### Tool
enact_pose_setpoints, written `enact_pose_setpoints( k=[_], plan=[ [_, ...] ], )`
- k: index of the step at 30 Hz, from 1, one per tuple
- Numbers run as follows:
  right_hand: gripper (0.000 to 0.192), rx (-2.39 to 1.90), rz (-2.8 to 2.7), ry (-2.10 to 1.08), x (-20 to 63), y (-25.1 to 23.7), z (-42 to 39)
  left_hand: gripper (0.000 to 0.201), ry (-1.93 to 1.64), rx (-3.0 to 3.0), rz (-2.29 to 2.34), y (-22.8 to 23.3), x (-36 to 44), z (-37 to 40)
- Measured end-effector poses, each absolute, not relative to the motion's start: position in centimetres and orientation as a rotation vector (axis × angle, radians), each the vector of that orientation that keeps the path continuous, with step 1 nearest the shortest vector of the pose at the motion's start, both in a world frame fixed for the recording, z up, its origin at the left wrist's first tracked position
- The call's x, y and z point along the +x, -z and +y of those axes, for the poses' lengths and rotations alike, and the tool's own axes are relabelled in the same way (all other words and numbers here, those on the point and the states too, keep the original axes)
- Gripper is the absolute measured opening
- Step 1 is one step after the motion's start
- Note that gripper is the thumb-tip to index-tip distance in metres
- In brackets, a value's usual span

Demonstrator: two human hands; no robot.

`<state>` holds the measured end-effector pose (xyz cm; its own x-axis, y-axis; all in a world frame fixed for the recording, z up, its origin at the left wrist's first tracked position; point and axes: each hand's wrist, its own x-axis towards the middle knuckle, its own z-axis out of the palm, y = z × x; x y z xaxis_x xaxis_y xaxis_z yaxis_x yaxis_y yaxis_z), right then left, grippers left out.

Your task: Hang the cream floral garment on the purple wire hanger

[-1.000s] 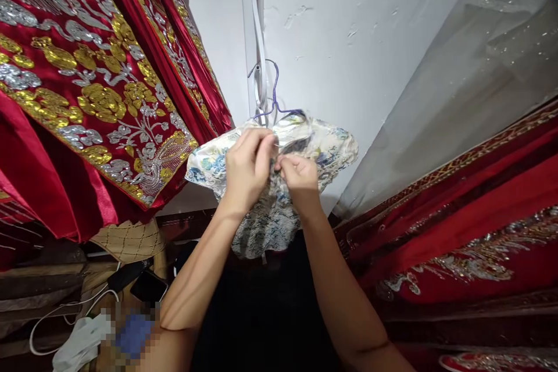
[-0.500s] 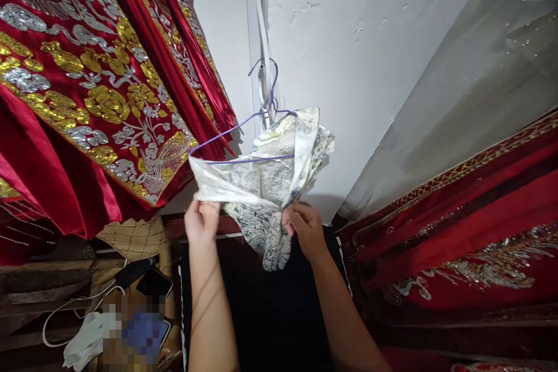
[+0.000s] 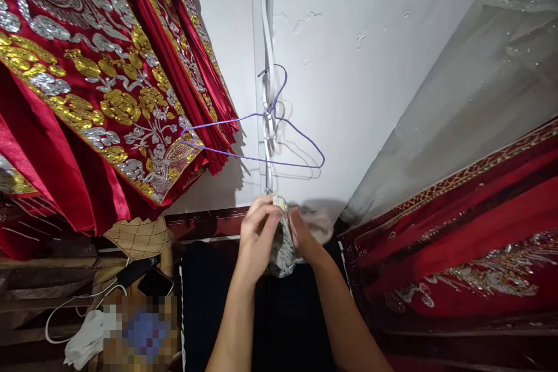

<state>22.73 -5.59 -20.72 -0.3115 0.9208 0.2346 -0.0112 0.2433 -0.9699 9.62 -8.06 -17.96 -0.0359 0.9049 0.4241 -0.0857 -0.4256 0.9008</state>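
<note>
Below the hanger (image 3: 274, 110), left fingers (image 3: 263, 210) pinch floral cloth (image 3: 285, 254); right fingers' (image 3: 297, 225) grip is unclear.

We seem to be in a room for formal or stage clothes, perhaps a dress shop or a costume store; we cannot tell which. To our left hang deep-red satin garments thick with gold and silver sequinned flowers (image 3: 122, 104). On our right we see a long red garment with silver beading (image 3: 471, 282) and, above it, sheer greyish fabric dotted with sparkles (image 3: 510, 81). Before us, a thin purple wire hanger (image 3: 253, 158) hangs from a flat white strap (image 3: 266, 23) against a scuffed white wall (image 3: 340, 99).
</note>
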Motion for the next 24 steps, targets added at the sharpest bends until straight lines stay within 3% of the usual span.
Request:
enact_pose_setpoints(
  k=[4,7,9,11,15,21,24],
  plan=[
    [0.027,-0.676,-1.841,-1.421,23.7,19.3,-5.4,0.029,-1.675,1.492,1.155,18.7,9.1,-7.6],
    [0.007,-0.798,-1.931,-1.301,24.9,17.4,-4.1,0.038,-1.429,1.522,1.042,19.8,7.4,-6.8],
    [0.007,-0.848,-1.897,-1.122,25.6,15.7,-2.3,0.042,-1.132,1.590,0.951,20.4,6.5,-6.7],
    [0.019,-0.894,-1.806,-0.895,25.9,14.2,0.1,0.038,-0.923,1.697,0.978,20.8,5.7,-6.8],
    [0.048,-1.009,-1.695,-0.607,25.9,14.0,6.1,0.021,-0.885,1.925,1.302,20.8,3.5,-6.3],
    [0.022,-1.172,-1.892,-0.550,28.9,17.5,9.0,0.003,-0.392,2.132,1.718,21.1,-0.2,-4.8],
    [0.020,-1.190,-1.901,-0.543,31.5,17.2,6.6,0.008,-0.106,2.236,1.820,21.1,-1.1,-4.5]
  ],
)
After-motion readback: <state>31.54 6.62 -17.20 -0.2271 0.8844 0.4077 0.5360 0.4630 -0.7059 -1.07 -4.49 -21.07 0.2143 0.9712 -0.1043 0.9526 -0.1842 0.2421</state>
